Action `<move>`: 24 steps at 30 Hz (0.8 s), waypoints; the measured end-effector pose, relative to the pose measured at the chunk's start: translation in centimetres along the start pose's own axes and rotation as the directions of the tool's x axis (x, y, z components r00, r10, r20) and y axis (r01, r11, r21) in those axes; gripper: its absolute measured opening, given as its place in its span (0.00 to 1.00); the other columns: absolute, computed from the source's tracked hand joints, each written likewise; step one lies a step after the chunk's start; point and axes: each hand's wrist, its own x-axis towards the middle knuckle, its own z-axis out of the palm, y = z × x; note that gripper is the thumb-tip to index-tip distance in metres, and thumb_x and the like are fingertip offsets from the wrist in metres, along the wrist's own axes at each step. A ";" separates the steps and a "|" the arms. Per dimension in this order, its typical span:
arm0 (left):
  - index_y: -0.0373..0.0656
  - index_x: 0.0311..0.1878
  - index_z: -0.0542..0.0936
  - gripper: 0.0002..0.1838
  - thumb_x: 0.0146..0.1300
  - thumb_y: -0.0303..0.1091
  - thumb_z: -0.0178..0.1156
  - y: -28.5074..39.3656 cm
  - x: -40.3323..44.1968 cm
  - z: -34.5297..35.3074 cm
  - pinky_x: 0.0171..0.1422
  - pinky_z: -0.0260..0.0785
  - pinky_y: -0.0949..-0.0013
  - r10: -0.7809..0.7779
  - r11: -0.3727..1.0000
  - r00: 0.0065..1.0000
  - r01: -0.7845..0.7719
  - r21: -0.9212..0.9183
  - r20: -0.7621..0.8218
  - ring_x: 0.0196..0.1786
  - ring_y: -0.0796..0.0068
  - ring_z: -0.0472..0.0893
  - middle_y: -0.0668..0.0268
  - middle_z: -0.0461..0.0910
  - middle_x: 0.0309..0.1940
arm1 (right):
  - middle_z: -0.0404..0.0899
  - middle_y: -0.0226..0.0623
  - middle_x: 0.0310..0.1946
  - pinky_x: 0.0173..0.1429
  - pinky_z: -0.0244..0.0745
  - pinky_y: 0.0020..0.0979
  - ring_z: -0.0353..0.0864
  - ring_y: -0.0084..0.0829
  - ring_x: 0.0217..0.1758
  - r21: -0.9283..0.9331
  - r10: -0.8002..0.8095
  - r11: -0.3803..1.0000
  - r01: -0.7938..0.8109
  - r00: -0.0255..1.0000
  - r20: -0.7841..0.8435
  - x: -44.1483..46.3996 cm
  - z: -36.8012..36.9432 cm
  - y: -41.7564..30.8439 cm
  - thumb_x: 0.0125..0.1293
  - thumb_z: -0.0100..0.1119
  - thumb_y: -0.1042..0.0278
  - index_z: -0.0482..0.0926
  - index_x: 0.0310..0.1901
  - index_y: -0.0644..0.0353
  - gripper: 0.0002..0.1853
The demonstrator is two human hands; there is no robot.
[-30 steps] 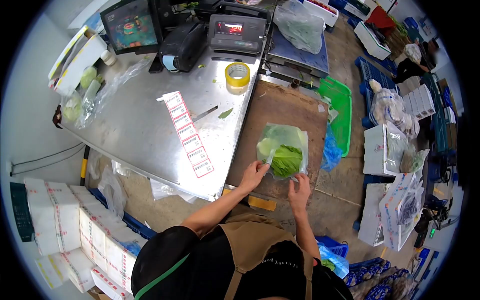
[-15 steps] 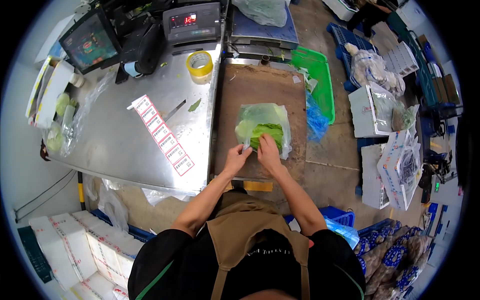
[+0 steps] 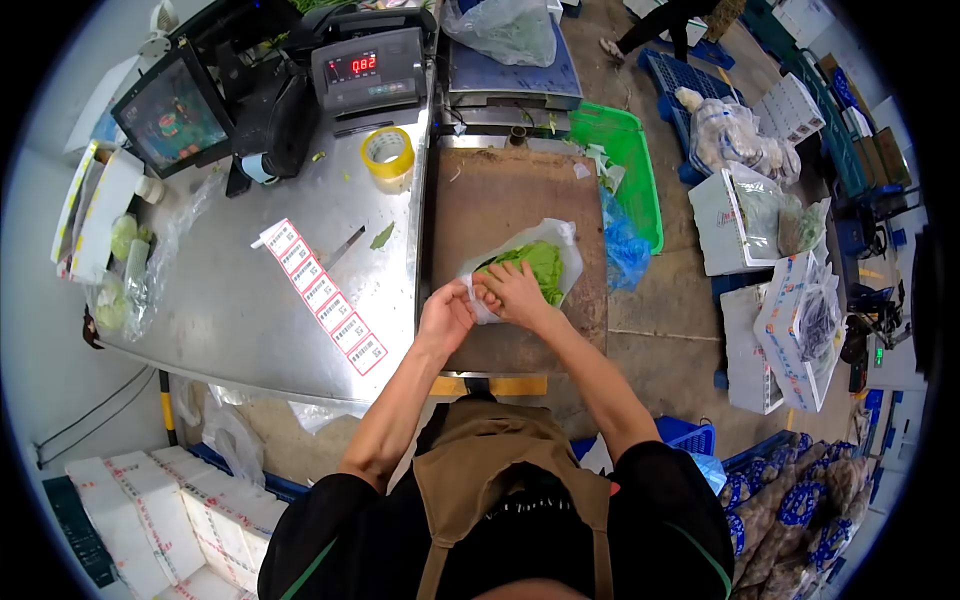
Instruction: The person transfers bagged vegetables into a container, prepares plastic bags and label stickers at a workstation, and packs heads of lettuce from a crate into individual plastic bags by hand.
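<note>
A clear plastic bag [image 3: 571, 243] with green leafy vegetables [image 3: 542, 262] inside lies on the brown board [image 3: 490, 195] in front of me. My left hand [image 3: 447, 316] is at the bag's left end, its fingers closed on a gathered edge of the plastic. Bent over the same end, my right hand [image 3: 512, 294] has its fingers drawn together on the plastic, close to the left fingertips. The back of the right hand hides part of the bag and leaves.
To the left, a metal table holds a label strip [image 3: 322, 296], a knife [image 3: 345, 246], a yellow tape roll [image 3: 387, 153] and a scale display [image 3: 368, 70]. A green crate [image 3: 645, 180] and blue plastic bag [image 3: 624, 245] are right of the board. A person's legs [image 3: 655, 28] show at the far right.
The bag has turned, its closed end now toward the upper right. My right hand has moved left toward my left hand at the bag's edge. The scale reading has changed.
</note>
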 end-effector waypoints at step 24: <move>0.35 0.57 0.70 0.19 0.63 0.27 0.56 -6.6 0.1 4.9 0.56 0.69 0.69 -0.086 0.965 0.994 0.067 0.254 0.064 0.53 0.70 0.76 0.60 0.76 0.51 | 0.75 0.37 0.45 0.53 0.66 0.28 0.72 0.27 0.48 0.876 0.412 0.386 -0.290 0.904 0.118 -9.8 -8.3 -1.6 0.69 0.45 0.61 0.69 0.52 0.66 0.17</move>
